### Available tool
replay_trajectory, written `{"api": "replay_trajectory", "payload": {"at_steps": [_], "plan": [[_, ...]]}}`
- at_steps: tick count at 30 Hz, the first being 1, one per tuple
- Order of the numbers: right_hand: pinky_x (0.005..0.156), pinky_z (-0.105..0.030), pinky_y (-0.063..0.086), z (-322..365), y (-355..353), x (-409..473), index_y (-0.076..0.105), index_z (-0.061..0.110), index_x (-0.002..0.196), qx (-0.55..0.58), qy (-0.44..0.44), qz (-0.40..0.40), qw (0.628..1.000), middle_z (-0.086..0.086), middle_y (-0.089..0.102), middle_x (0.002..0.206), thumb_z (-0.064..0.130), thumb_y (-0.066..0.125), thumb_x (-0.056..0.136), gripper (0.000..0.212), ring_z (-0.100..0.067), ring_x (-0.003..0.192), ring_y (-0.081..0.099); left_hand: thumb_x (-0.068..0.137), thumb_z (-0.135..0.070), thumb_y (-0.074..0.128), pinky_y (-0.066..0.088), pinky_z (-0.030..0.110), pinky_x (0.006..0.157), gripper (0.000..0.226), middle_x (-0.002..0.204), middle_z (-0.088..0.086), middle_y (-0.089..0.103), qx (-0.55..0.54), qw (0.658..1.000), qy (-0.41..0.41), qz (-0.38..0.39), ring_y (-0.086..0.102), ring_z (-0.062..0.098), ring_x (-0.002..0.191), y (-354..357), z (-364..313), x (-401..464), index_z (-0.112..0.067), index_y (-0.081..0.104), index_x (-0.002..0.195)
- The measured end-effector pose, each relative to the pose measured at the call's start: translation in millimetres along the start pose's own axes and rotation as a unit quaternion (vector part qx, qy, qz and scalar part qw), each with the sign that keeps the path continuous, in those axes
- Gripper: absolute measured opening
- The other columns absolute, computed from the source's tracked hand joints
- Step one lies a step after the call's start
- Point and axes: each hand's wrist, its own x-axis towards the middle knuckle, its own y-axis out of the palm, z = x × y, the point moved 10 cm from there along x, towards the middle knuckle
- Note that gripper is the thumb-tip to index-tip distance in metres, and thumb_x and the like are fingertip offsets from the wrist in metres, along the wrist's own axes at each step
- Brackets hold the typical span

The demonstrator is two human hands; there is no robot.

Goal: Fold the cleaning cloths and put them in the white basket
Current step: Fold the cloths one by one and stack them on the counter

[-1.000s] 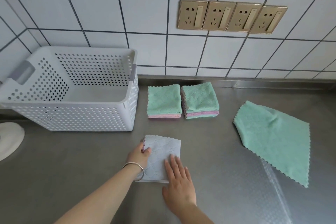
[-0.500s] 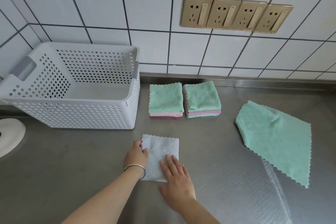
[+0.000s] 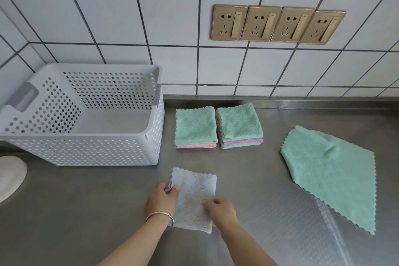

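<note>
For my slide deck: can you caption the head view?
Both hands, left hand and right hand, grip a folded pale cloth beside the white basket.

head view: single, worn high | faced forward and down at counter (image 3: 259, 179) and tiled wall (image 3: 151, 17) | close to hands | edges probably wide-angle-warped

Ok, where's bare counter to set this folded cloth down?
Bare steel lies between the grey cloth and the open green cloth, and in front of the basket. The strip by the wall is crowded with two stacks.
</note>
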Motion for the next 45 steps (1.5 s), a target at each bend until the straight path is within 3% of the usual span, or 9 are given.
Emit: {"api": "replay_trajectory", "payload": {"at_steps": [3, 6, 11, 26, 30, 34, 37, 41, 45], "plan": [[0.056, -0.026, 0.033, 31.0, -36.3, 3.8, 0.049, 0.013, 0.071, 0.053, -0.031, -0.017, 0.998, -0.004, 0.050, 0.073, 0.023, 0.054, 0.086, 0.019, -0.018, 0.065, 0.046, 0.086, -0.033, 0.059, 0.042, 0.033, 0.073, 0.019, 0.074, 0.002, 0.055, -0.143, 0.988, 0.060, -0.011, 0.058, 0.032, 0.085, -13.3, -46.6, -9.1, -0.020, 0.046, 0.080], [0.056, -0.023, 0.037, 86.2, -89.9, 9.9, 0.055, 0.012, 0.091, 0.082, -0.113, -0.071, 0.988, -0.001, 0.056, 0.079, 0.028, 0.054, 0.090, 0.016, -0.015, 0.071, 0.052, 0.084, -0.023, 0.064, 0.041, 0.024, 0.073, 0.032, 0.083, -0.014, 0.057, -0.243, 0.958, 0.154, -0.016, 0.060, 0.019, 0.085, -29.1, -117.3, -16.9, -0.023, 0.048, 0.112], [0.072, -0.028, 0.040, 160.4, -173.5, 51.1, 0.055, 0.009, 0.114, 0.095, -0.188, -0.168, 0.963, -0.003, 0.059, 0.098, 0.030, 0.053, 0.091, 0.031, -0.020, 0.089, 0.056, 0.085, -0.019, 0.061, 0.030, 0.015, 0.091, 0.054, 0.129, 0.000, 0.048, -0.114, 0.939, 0.323, 0.041, 0.047, 0.016, 0.119, -7.8, -237.8, -8.8, -0.027, 0.042, 0.135], [0.075, -0.031, 0.045, 151.0, -205.9, 144.1, 0.049, 0.013, 0.119, 0.051, -0.125, -0.223, 0.965, -0.003, 0.058, 0.093, 0.025, 0.050, 0.093, 0.028, -0.024, 0.085, 0.056, 0.086, -0.028, 0.059, 0.040, 0.028, 0.097, 0.065, 0.138, 0.010, 0.033, 0.090, 0.953, 0.270, 0.103, 0.044, 0.027, 0.124, 83.9, -297.9, 57.2, -0.019, 0.026, 0.141], [0.077, -0.033, 0.044, 151.9, -205.9, 141.9, 0.044, 0.013, 0.126, -0.010, -0.145, -0.260, 0.955, -0.008, 0.054, 0.117, 0.018, 0.054, 0.091, 0.037, -0.026, 0.092, 0.056, 0.086, -0.032, 0.059, 0.040, 0.028, 0.099, 0.074, 0.141, 0.011, 0.023, 0.121, 0.951, 0.269, 0.094, 0.044, 0.027, 0.123, 92.5, -291.4, 56.8, -0.017, 0.017, 0.145], [0.074, -0.037, 0.052, 187.2, -193.6, 130.5, 0.049, 0.016, 0.126, -0.308, -0.319, -0.334, 0.832, -0.011, 0.057, 0.123, 0.007, 0.071, 0.064, 0.066, -0.032, 0.098, 0.059, 0.077, -0.038, 0.068, 0.036, 0.029, 0.106, 0.076, 0.145, 0.012, 0.023, 0.184, 0.934, 0.305, 0.025, 0.037, 0.028, 0.126, 87.8, -293.1, 49.7, -0.009, 0.035, 0.139], [0.100, -0.036, 0.037, 198.4, -173.4, 138.1, 0.049, 0.023, 0.129, -0.445, -0.378, -0.282, 0.761, -0.002, 0.050, 0.140, 0.017, 0.050, 0.072, 0.057, -0.024, 0.129, 0.036, 0.048, -0.050, 0.083, 0.051, 0.037, 0.089, 0.086, 0.142, 0.014, 0.043, 0.272, 0.902, 0.332, -0.048, 0.052, 0.033, 0.118, 80.8, -301.4, 44.2, -0.005, 0.060, 0.118], [0.112, -0.037, 0.003, 187.3, -163.6, 159.0, 0.042, 0.021, 0.137, -0.510, -0.369, -0.235, 0.740, -0.003, 0.035, 0.150, 0.040, 0.029, 0.092, 0.051, -0.015, 0.146, -0.008, 0.093, -0.050, 0.035, -0.014, 0.050, 0.111, 0.079, 0.157, 0.011, -0.015, 0.397, 0.855, 0.333, 0.009, -0.018, 0.025, 0.144, 108.1, -287.7, 53.1, -0.007, -0.001, 0.148], [0.114, -0.038, 0.000, 180.1, -156.6, 174.8, 0.020, 0.021, 0.145, -0.508, -0.361, -0.190, 0.759, -0.004, 0.014, 0.156, 0.054, -0.008, 0.091, 0.068, -0.011, 0.142, -0.022, 0.094, -0.055, 0.022, -0.022, 0.052, 0.108, 0.077, 0.155, 0.012, -0.020, 0.440, 0.841, 0.314, 0.022, -0.023, 0.026, 0.142, 116.1, -275.3, 63.1, -0.009, -0.011, 0.146]]}}
